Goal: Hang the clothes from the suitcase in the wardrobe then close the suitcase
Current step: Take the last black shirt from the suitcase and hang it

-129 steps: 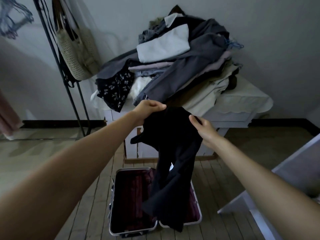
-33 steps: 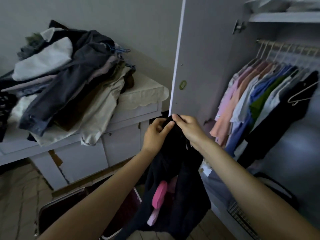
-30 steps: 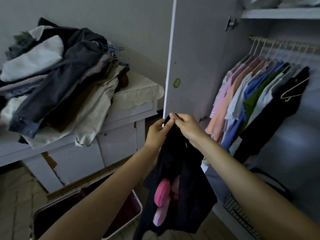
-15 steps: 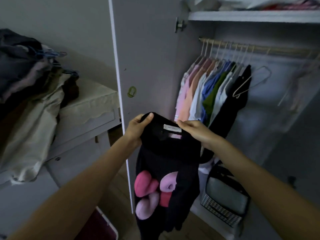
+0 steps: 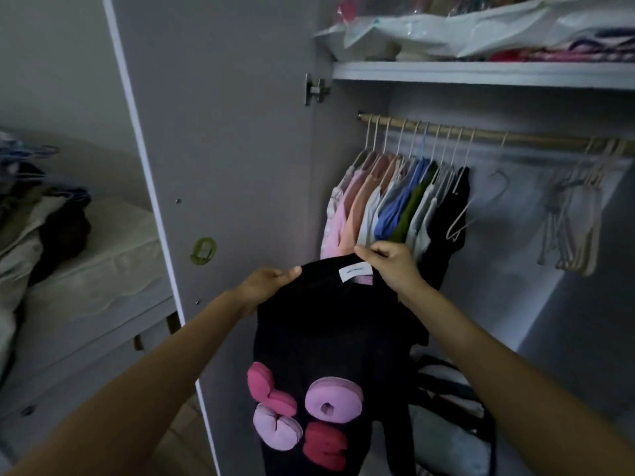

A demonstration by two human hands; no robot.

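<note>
In front of the open wardrobe I hold a black top up by its neckline. My left hand grips the left edge, fingers curled over the cloth; my right hand pinches the collar beside the white label. The top hangs below the rail, just before the row of hung shirts. An empty hanger dangles near my right hand.

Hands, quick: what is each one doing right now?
Left hand: grips the neckline of the black knitted top with pink padded letters.
Right hand: pinches the same neckline beside its white label.
</note>
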